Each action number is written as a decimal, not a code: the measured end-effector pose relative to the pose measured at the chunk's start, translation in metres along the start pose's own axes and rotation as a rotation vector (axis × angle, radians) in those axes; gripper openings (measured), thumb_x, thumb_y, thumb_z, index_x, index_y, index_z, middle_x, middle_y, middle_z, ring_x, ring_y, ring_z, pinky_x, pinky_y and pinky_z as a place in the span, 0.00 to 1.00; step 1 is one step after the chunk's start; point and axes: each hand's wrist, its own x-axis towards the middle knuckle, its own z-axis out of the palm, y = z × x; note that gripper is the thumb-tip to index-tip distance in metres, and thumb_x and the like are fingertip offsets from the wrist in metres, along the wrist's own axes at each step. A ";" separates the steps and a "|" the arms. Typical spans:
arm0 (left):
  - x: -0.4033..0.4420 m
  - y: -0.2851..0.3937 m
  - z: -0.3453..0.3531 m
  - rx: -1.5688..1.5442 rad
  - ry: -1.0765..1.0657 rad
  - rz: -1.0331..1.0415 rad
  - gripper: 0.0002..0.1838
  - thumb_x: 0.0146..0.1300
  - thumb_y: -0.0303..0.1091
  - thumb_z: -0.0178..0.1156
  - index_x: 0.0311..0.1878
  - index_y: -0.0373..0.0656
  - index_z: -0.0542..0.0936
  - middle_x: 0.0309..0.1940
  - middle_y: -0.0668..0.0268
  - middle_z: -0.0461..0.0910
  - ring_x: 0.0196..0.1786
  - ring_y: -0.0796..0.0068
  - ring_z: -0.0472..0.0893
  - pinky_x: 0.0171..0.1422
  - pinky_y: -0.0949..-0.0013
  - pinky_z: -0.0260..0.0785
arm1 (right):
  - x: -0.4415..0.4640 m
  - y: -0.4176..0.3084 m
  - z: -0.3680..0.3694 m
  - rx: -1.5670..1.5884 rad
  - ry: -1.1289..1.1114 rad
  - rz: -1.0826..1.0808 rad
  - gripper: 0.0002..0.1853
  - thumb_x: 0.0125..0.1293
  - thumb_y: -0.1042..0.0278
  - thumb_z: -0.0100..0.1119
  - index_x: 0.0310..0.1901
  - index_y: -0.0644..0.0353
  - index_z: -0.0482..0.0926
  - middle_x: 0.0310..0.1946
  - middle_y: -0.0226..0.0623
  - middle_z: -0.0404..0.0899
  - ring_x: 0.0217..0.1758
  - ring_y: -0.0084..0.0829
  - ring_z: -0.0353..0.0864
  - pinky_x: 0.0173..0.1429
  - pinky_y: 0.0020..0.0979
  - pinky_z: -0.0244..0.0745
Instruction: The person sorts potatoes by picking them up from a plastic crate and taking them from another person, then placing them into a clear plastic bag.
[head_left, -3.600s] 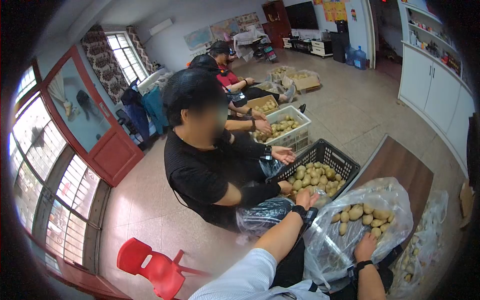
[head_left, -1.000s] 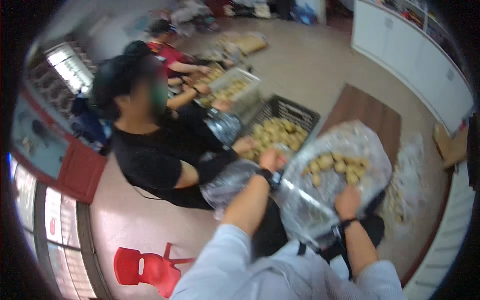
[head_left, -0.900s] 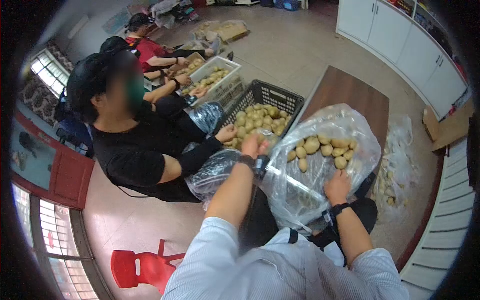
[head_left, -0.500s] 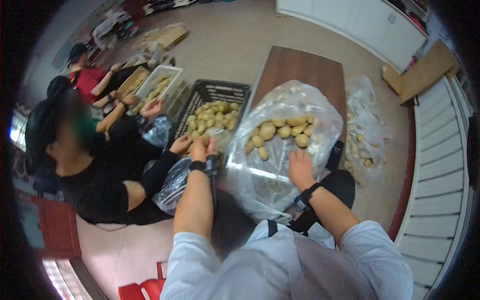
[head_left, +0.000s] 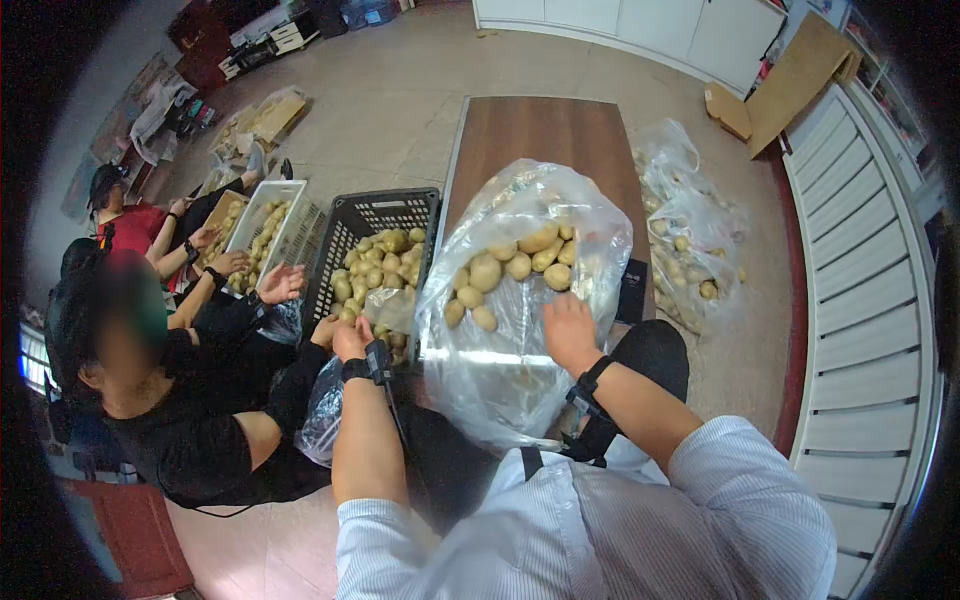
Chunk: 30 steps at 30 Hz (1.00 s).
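Note:
My left hand (head_left: 352, 342) is at the near end of a black plastic crate (head_left: 428, 215) filled with potatoes (head_left: 375, 262). Its fingers are curled in, and what they hold, if anything, is hidden. A co-worker's hand (head_left: 325, 331) is right beside it. On the brown table, a large clear plastic bag (head_left: 500, 375) lies open, with several potatoes (head_left: 485, 272) in its far part. Over the bag, my right hand (head_left: 568, 328) has its fingers stretched forward, just short of a potato (head_left: 558, 277). No object shows in that hand.
Two people sit at the left, one in black beside me. White crate (head_left: 292, 192) and a cardboard box with potatoes are near them. Right of the table (head_left: 545, 130), another clear bag of potatoes (head_left: 690, 262) lies on the floor. A white slatted panel (head_left: 860, 330) stands at right.
The view has swung, shifting the scene left. My left hand has turned over at the crate's near end; the potato seen at its fingertips earlier no longer shows clearly. My right hand stays by the bagged potatoes.

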 end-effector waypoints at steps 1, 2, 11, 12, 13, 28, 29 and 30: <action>0.017 -0.033 0.018 -0.323 -0.022 -0.128 0.08 0.66 0.29 0.49 0.42 0.35 0.75 0.40 0.63 0.75 0.43 0.67 0.77 0.47 0.68 0.77 | -0.001 -0.002 -0.001 -0.002 0.000 0.004 0.09 0.56 0.68 0.52 0.39 0.56 0.78 0.37 0.40 0.77 0.46 0.47 0.74 0.48 0.47 0.65; 0.032 -0.060 0.037 -0.918 0.018 -0.324 0.07 0.66 0.27 0.49 0.43 0.35 0.74 0.40 0.63 0.74 0.45 0.68 0.77 0.49 0.67 0.77 | -0.001 -0.006 -0.002 0.018 0.008 0.015 0.09 0.57 0.67 0.52 0.37 0.56 0.79 0.35 0.38 0.78 0.44 0.45 0.75 0.48 0.47 0.65; 0.024 -0.021 0.014 -0.340 -0.151 0.171 0.13 0.65 0.27 0.50 0.51 0.32 0.72 0.46 0.55 0.74 0.46 0.61 0.78 0.53 0.65 0.77 | -0.005 0.004 -0.012 -0.150 -0.020 0.173 0.09 0.56 0.65 0.53 0.36 0.57 0.79 0.35 0.40 0.78 0.42 0.46 0.76 0.43 0.47 0.68; 0.023 -0.019 0.018 -0.428 -0.126 0.195 0.14 0.65 0.27 0.51 0.52 0.32 0.71 0.47 0.54 0.74 0.46 0.60 0.78 0.53 0.64 0.77 | -0.005 0.006 -0.014 -0.169 -0.013 0.208 0.10 0.55 0.65 0.54 0.36 0.58 0.79 0.37 0.42 0.78 0.43 0.47 0.75 0.43 0.48 0.68; 0.022 -0.016 0.022 -0.514 -0.102 0.222 0.15 0.65 0.27 0.51 0.53 0.32 0.71 0.47 0.53 0.74 0.46 0.59 0.78 0.53 0.64 0.77 | -0.006 0.008 -0.016 -0.171 -0.013 0.209 0.10 0.55 0.65 0.54 0.36 0.58 0.79 0.37 0.42 0.78 0.43 0.47 0.75 0.43 0.48 0.68; -0.018 0.054 0.012 -1.529 -0.274 -0.266 0.23 0.61 0.23 0.56 0.60 0.35 0.64 0.50 0.48 0.70 0.51 0.45 0.76 0.55 0.50 0.74 | -0.006 0.020 -0.011 -0.009 -0.193 0.201 0.09 0.58 0.68 0.54 0.38 0.61 0.78 0.40 0.43 0.78 0.41 0.49 0.81 0.39 0.45 0.79; -0.026 0.075 0.008 -1.329 -0.203 -0.263 0.24 0.61 0.22 0.56 0.60 0.36 0.64 0.51 0.49 0.69 0.51 0.45 0.76 0.55 0.49 0.74 | -0.006 0.022 -0.014 0.027 -0.261 0.222 0.10 0.58 0.67 0.54 0.40 0.61 0.78 0.40 0.43 0.78 0.41 0.49 0.82 0.39 0.45 0.79; -0.025 0.078 0.009 -1.229 -0.165 -0.261 0.24 0.61 0.21 0.56 0.60 0.36 0.63 0.51 0.49 0.69 0.51 0.45 0.76 0.54 0.49 0.74 | -0.006 0.023 -0.015 0.062 -0.329 0.242 0.12 0.59 0.66 0.54 0.42 0.61 0.77 0.41 0.44 0.78 0.41 0.50 0.82 0.40 0.46 0.79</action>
